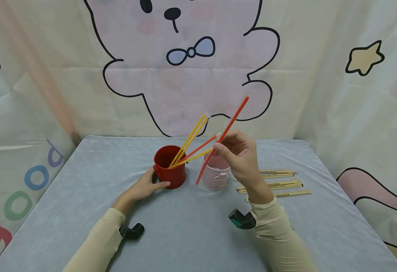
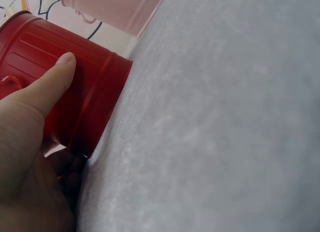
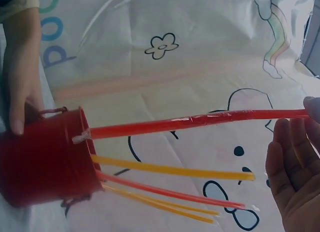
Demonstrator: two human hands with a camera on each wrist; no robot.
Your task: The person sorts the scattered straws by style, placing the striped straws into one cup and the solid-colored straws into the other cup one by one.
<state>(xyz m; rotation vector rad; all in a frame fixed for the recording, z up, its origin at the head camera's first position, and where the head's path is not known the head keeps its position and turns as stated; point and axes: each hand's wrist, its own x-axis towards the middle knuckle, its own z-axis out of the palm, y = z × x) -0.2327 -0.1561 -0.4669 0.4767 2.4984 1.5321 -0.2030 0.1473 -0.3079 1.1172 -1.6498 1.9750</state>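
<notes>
My left hand point(image 1: 144, 187) grips a small red bucket point(image 1: 174, 177) low on its side; in the left wrist view the thumb point(image 2: 56, 82) lies along its wall and the other fingers go round behind. Several yellow and red straws point(image 1: 191, 140) lean out of its mouth to the right. Between thumb and fingertips, my right hand point(image 1: 244, 160) pinches one red straw point(image 1: 234, 119), tilted and up in the air over the pink bucket in the head view. Clear wrapping shows on this straw point(image 3: 200, 119) in the right wrist view, where its far end overlaps the red bucket's rim.
A pale pink bucket point(image 1: 214, 178) stands just right of the red one, partly behind the right hand. Several slim tan paper-wrapped sticks point(image 1: 291, 184) lie farther right on the grey-blue tablecloth point(image 1: 198, 234). A printed curtain point(image 1: 185, 83) hangs behind the table's back edge.
</notes>
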